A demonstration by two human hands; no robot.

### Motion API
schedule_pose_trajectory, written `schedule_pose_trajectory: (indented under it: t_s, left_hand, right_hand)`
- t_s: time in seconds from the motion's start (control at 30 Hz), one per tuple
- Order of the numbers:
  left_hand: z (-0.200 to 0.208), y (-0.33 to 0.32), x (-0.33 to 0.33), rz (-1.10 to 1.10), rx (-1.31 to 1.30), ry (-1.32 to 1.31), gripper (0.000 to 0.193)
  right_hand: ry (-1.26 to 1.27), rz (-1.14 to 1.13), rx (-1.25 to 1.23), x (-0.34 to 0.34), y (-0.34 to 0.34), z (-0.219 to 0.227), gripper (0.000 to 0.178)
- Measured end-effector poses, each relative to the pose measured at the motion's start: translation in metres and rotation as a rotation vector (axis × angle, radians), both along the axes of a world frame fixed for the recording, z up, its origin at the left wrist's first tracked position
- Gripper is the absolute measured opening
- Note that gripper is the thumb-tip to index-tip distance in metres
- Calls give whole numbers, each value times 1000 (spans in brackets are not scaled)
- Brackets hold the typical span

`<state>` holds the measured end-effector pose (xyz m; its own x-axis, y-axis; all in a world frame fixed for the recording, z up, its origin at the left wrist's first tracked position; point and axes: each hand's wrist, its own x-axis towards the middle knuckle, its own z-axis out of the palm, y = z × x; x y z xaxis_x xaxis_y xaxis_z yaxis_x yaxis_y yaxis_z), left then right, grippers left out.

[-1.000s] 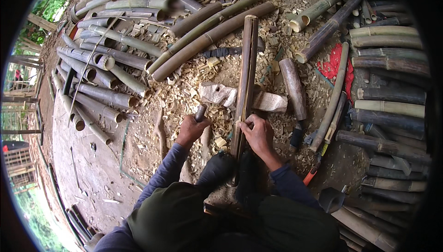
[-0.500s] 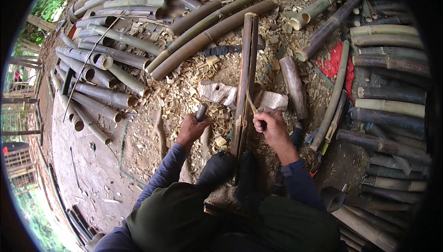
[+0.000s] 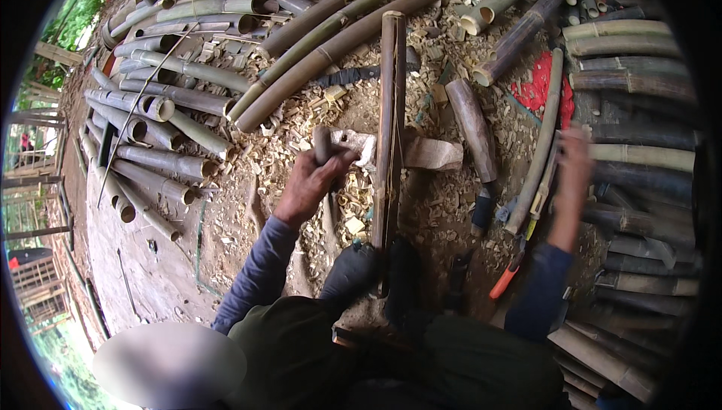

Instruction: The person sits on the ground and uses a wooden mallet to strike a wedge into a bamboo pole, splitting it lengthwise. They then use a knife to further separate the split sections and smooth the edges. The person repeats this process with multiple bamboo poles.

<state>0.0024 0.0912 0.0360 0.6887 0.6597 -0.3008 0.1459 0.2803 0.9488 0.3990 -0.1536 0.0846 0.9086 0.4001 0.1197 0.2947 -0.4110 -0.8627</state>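
The left hand (image 3: 310,184) grips a dark, round, stubby handle (image 3: 322,143) beside a long, dark brown bamboo pole (image 3: 388,109), which crosses a pale, rough-hewn wooden block (image 3: 436,154) and runs between two dark-clad feet (image 3: 351,273). The right hand (image 3: 574,160) blurs near a crumpled, bright red sheet (image 3: 544,85).

This looks like an open-sided bamboo workshop: cut bamboo (image 3: 162,166) lies piled at left and stacked at right, pale chips (image 3: 301,139) litter the dirt floor (image 3: 139,275), a pole (image 3: 388,102) crosses a wood block (image 3: 436,154), and greenery (image 3: 79,8) shows beyond.
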Motion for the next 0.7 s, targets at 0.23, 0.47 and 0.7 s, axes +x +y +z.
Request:
schedule_pose_trajectory:
  t_s: [0.23,0.47,0.7]
  left_hand:
    - [52,-15,126,-361,-47,-255,28]
    - [40,-22,145,-433,34,-264,25]
    - [25,-29,150,-365,171,-252,25]
  right_hand:
    - [-207,295,-861,-30,33,-167,94]
    - [496,268,-145,-56,31,-107,52]
    - [787,252,274,-86,5,-34,56]
